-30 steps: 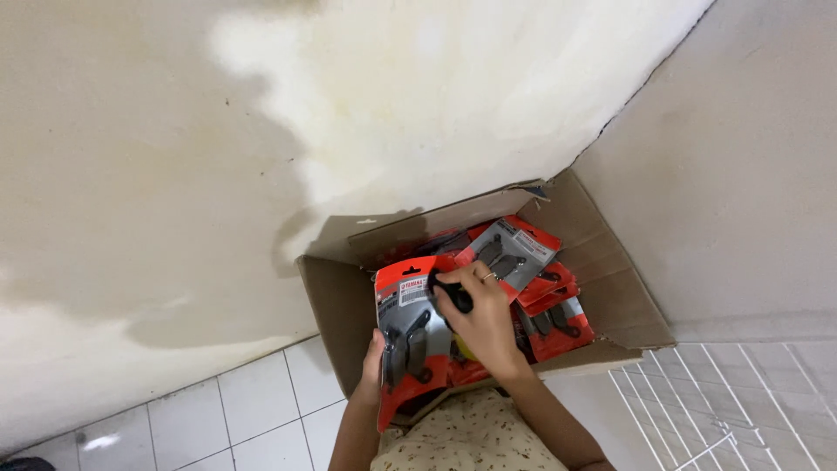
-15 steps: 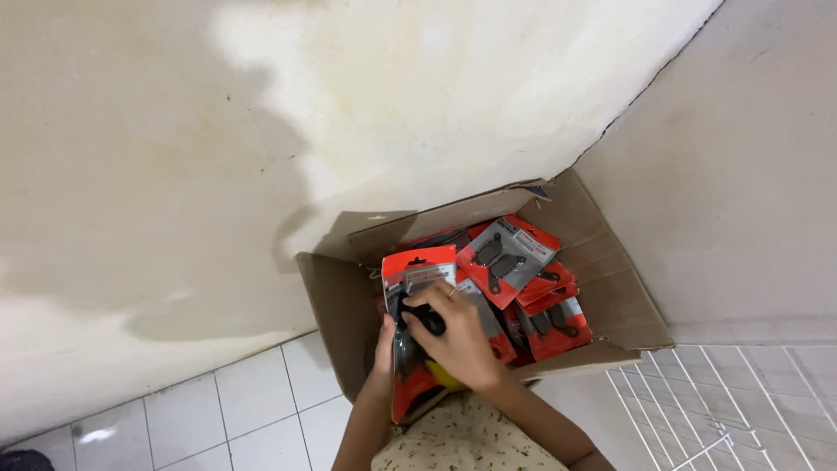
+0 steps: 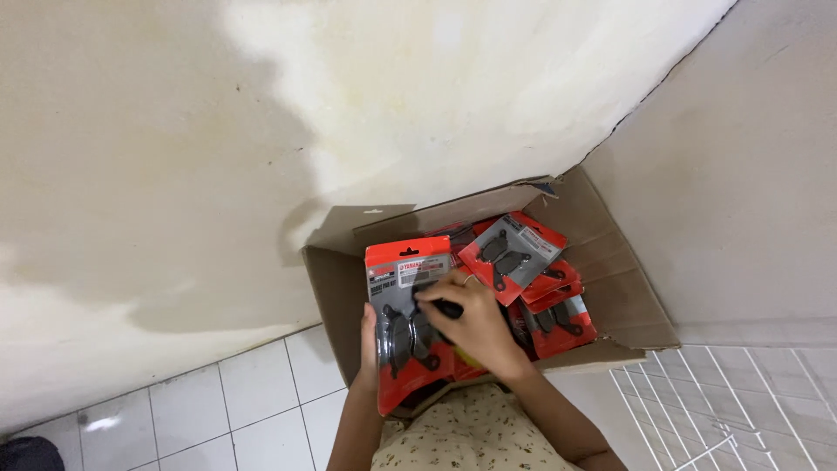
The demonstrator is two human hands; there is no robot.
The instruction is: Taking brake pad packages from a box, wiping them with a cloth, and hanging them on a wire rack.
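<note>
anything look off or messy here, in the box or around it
The red blister packs lie jumbled and overlapping at angles in the cardboard box, not stacked. The wall behind shows large uneven stains and patches.

Flat red blister pack (image 3: 406, 324) gripped between left hand (image 3: 367, 344) and right hand (image 3: 471, 321); more red packs (image 3: 514, 253) heaped just beyond the right hand, inside brown carton (image 3: 623, 288).

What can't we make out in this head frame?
- Dark object under the right hand: mostly covered by the fingers, kind unclear.
- Left hand: mostly behind the red pack, only the fingers show.
- Box bottom: buried under packs.
- Parts inside the packs: too small to identify.
- Dark thing at the bottom left corner: cut off by the edge.
</note>
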